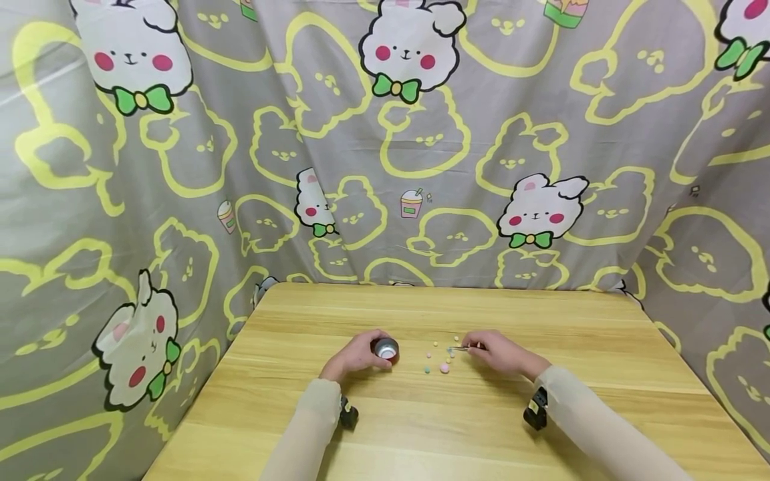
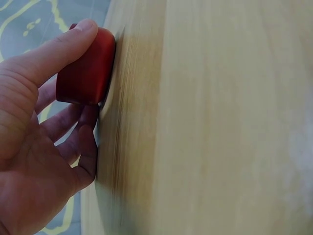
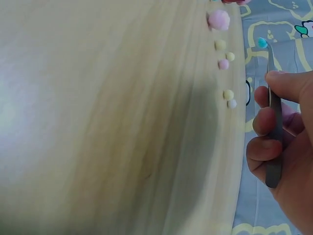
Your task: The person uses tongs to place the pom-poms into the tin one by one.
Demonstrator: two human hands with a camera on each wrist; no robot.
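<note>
My left hand (image 1: 359, 353) holds a small round red metal cup (image 2: 88, 68), thumb on one side and fingers round the other. Its silvery inside faces up in the head view, and it stands on the table. Between thumb and fingers, my right hand (image 1: 498, 352) grips a pair of metal tweezers (image 3: 275, 122). A small blue pompom (image 3: 262, 42) sits at the tweezers' tips, raised above the table in the right wrist view. Several small pompoms lie between the hands, among them a larger pink pompom (image 1: 444, 368) and a green pompom (image 1: 427, 369).
The wooden table (image 1: 433, 427) reaches back to a grey patterned curtain (image 1: 361, 200), which also hangs at both sides. A yellow pompom (image 1: 456, 339) lies close to the right hand. Each wrist wears a black camera (image 1: 535, 415) below a pale sleeve.
</note>
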